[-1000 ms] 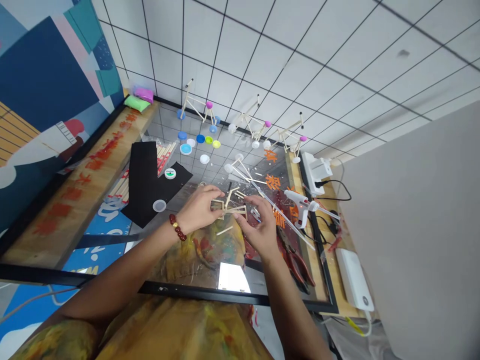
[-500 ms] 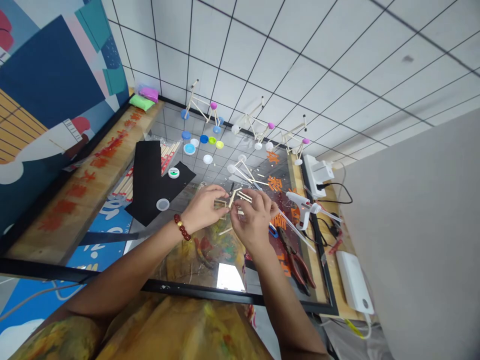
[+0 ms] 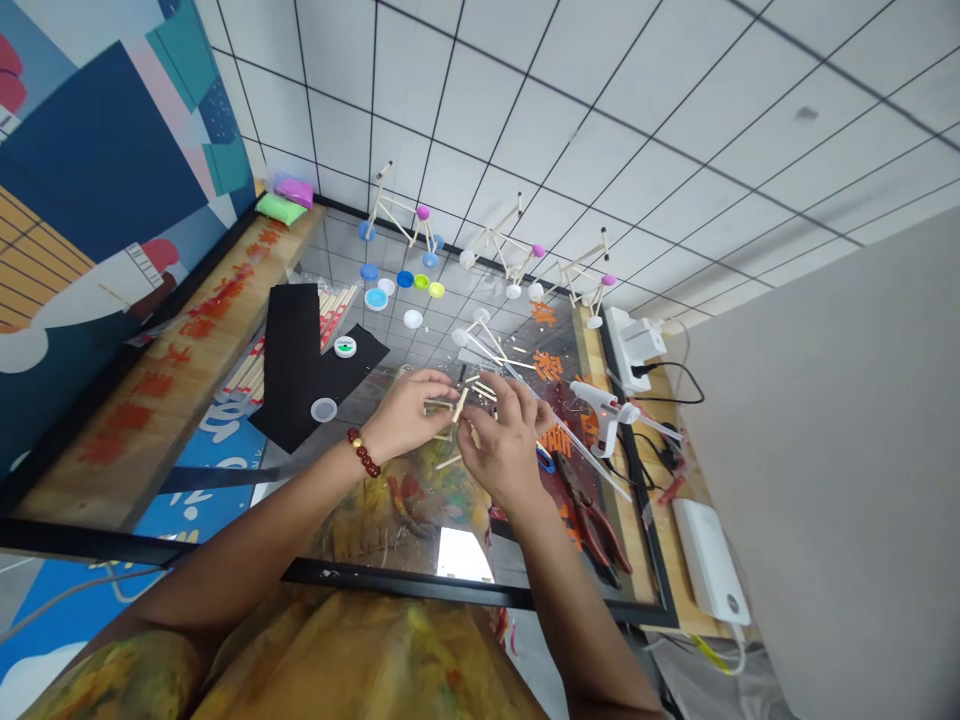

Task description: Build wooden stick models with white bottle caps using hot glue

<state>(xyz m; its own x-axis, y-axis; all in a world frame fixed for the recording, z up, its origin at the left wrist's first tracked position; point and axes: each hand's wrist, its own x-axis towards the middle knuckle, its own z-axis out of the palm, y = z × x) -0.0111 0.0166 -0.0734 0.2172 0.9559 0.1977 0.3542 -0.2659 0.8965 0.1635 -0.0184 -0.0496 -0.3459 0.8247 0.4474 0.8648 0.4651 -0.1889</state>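
In the head view a short, pale wooden stick piece [image 3: 460,405] is held between my two hands above the glass tabletop. My left hand [image 3: 409,412], with a dark red bead bracelet at the wrist, pinches it from the left with thumb and fingers. The fingertips of my right hand [image 3: 504,445] close on it from the other side and partly cover it. Just beyond lie more cut stick pieces [image 3: 484,391], and one loose stick [image 3: 449,461] rests below the hands. Whether the held piece is joined to another is too small to tell.
Right of my hands are a white glue gun [image 3: 600,415], clear glue sticks [image 3: 592,455] and red-handled pliers [image 3: 596,535]. Stick models [image 3: 401,215] with coloured round caps stand along the back. Left lie black sheets [image 3: 292,350], a chopstick bundle [image 3: 334,310] and bottle caps [image 3: 376,298].
The fingers of my right hand have shifted slightly around the stick piece, and the piece has turned a little. A small crosswise piece seen by it before now appears apart. The view has shifted slightly.
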